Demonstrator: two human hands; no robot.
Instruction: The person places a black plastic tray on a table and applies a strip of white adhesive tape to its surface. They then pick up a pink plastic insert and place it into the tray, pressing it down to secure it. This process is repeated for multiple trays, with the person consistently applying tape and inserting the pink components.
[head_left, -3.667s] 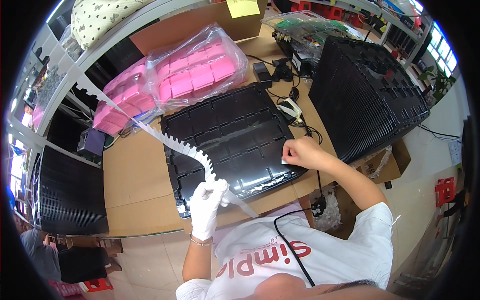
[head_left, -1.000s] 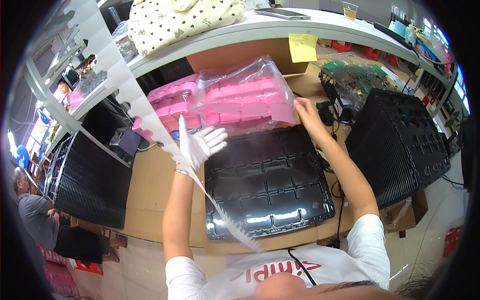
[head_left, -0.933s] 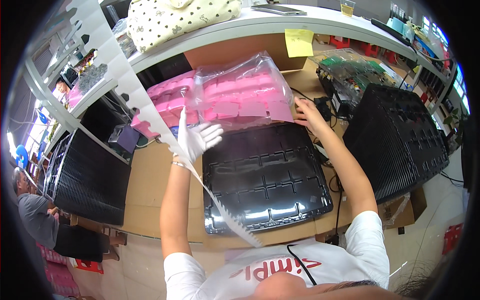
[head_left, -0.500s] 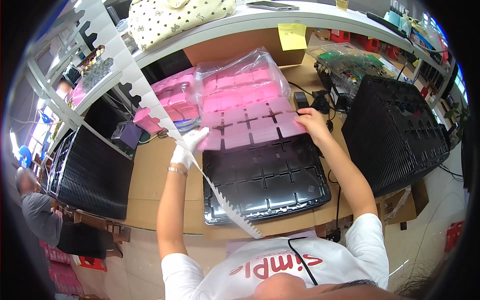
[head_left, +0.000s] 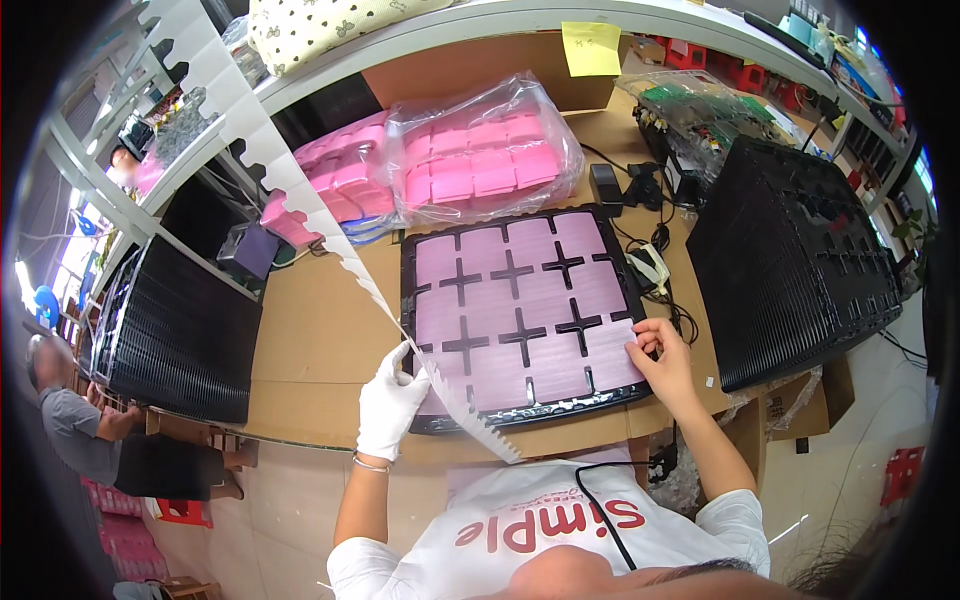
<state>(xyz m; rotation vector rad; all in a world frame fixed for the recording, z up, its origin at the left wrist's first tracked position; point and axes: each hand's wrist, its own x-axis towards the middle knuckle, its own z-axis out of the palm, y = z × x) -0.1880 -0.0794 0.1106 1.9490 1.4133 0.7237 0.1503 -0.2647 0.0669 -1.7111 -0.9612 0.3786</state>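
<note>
The sheet (head_left: 540, 300) has dropped, thin, pink, cross-slotted, onto the glossy black tray (head_left: 540, 409); left hand (head_left: 391, 403) half-curled, right hand (head_left: 664, 366) nearly pinched, grips unclear.

And it's a white fabric glove (head_left: 392, 398) on my left grip (head_left: 387, 412), covering every finger down to the cuff, with a slim, shiny bracelet (head_left: 371, 464) right there around the wrist, while my right grip (head_left: 660, 362) goes bare! Across the chest comes a white T-shirt (head_left: 500, 487), big rounded red lettering (head_left: 548, 522) over smaller print, with short, loose white sleeves (head_left: 733, 522) on both arms. Down the front runs a black cable (head_left: 606, 528), curving past the letters, smooth and thin!
</note>
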